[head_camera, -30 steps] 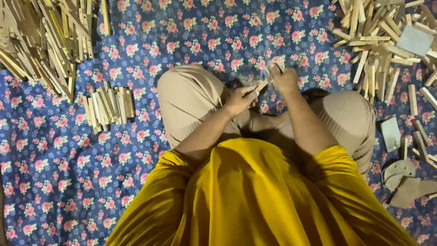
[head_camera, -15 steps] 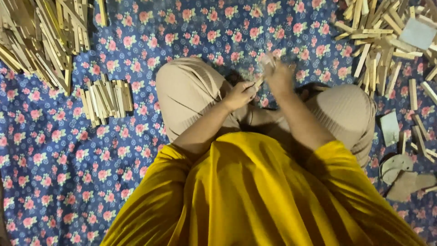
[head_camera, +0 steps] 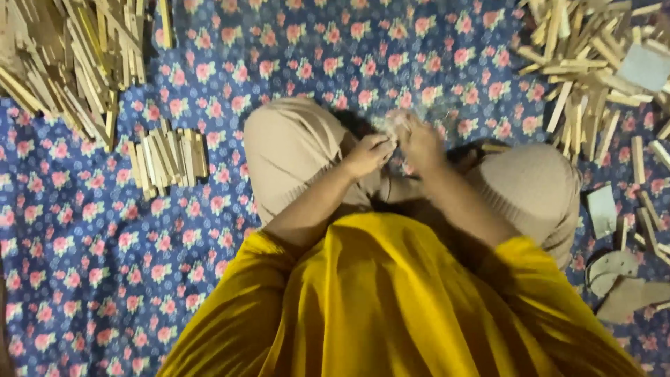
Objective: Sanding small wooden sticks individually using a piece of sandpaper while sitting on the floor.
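The person sits cross-legged on a blue cloth (head_camera: 335,63) printed with pink flowers, seen from above over a yellow garment (head_camera: 391,307). Both hands meet in front of the body, between the two knees in beige trousers (head_camera: 286,146). The left hand (head_camera: 368,155) is curled closed, fingers pressed toward the right hand (head_camera: 417,139), which is also closed; the two touch. Between them sits a small pale thing (head_camera: 396,120), blurred, so its kind cannot be told; both grips appear to close on it from either side.

Well to the left of the left grip lies a small neat bundle of wooden sticks (head_camera: 169,158) flat on the cloth, and beyond it, farther left and up, a large loose pile of sticks (head_camera: 70,56). Up and to the right of the right grip is a second scattered heap of sticks (head_camera: 593,70). To the right, past the right knee, lie a pale flat card (head_camera: 601,209) and some brown cut-out pieces (head_camera: 621,279).
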